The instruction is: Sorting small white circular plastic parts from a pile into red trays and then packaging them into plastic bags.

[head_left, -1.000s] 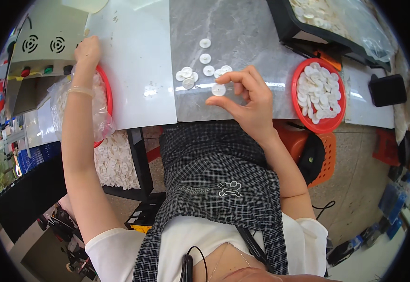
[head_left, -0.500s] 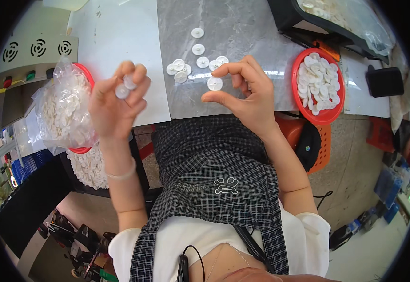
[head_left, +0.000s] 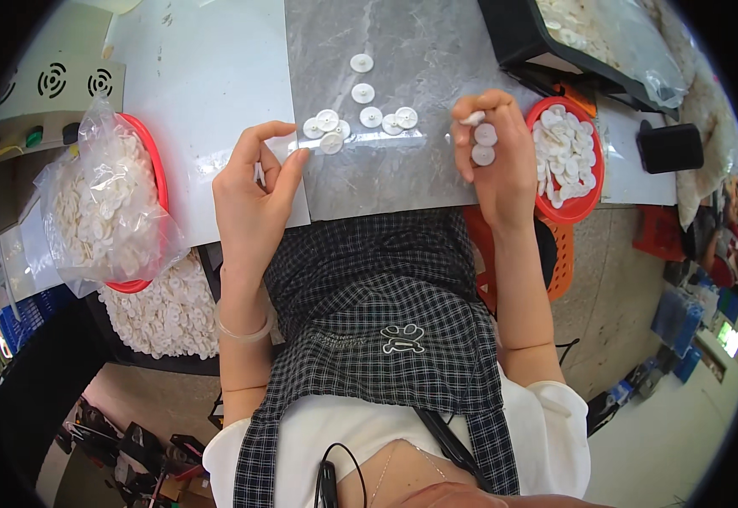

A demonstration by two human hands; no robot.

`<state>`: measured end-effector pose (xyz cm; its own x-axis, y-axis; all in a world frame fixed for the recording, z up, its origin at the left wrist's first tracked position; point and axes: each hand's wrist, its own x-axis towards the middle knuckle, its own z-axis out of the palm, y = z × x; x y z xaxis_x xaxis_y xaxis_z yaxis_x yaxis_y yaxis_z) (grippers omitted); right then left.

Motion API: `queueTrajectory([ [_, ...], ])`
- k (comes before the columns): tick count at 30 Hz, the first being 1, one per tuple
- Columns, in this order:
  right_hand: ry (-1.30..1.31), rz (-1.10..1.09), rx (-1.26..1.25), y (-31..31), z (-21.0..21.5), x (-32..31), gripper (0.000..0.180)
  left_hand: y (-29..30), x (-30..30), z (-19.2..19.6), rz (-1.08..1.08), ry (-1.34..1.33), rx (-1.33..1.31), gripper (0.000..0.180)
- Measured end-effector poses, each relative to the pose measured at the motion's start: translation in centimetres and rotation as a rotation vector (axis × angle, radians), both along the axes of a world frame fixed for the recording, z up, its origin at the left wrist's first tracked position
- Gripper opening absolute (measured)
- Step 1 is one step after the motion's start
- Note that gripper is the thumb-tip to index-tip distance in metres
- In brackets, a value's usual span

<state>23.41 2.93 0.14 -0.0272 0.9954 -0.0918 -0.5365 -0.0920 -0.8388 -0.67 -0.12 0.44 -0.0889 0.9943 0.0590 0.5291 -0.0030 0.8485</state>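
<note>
Round white discs [head_left: 362, 93] lie on marbled tabletop [head_left: 436, 51].

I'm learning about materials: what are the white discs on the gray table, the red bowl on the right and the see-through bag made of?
White discs: probably hard, smooth plastic, since they're evenly white with small raised centres.
Red bowl: likely plastic, with even colour and slight sheen.
Clear bag: thin plastic film, it seems, see-through, crinkled and shiny.

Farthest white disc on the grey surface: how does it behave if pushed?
The farthest disc would likely slide rather than roll, since it lies flat on the smooth-looking grey surface. Probably stiff, too: it looks evenly round, without a visible bend.
</note>
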Motion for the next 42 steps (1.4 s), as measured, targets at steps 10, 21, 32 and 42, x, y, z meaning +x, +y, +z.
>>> queueTrajectory([
  [10, -1.170, 0.116, 0.359, 1.1, 0.5, -0.4, 0.024, 0.6, 0.3, 0.0, 0.014, 0.141, 0.001, 0.024],
  [21, -1.152, 0.117, 0.443, 0.5, 1.2, -0.6, 0.032, 0.7, 0.7, 0.1, 0.013, 0.140, -0.010, 0.021],
  [32, -0.771, 0.196, 0.407, 0.4, 0.3, -0.7, 0.030, 0.9, 0.8, -0.1, 0.015, 0.149, 0.001, 0.019],
  [42, -0.705, 0.130, 0.429, 2.5, -1.2, -2.1, 0.015, 2.6, 1.5, 0.0, -0.017, 0.175, 0.014, 0.016],
])
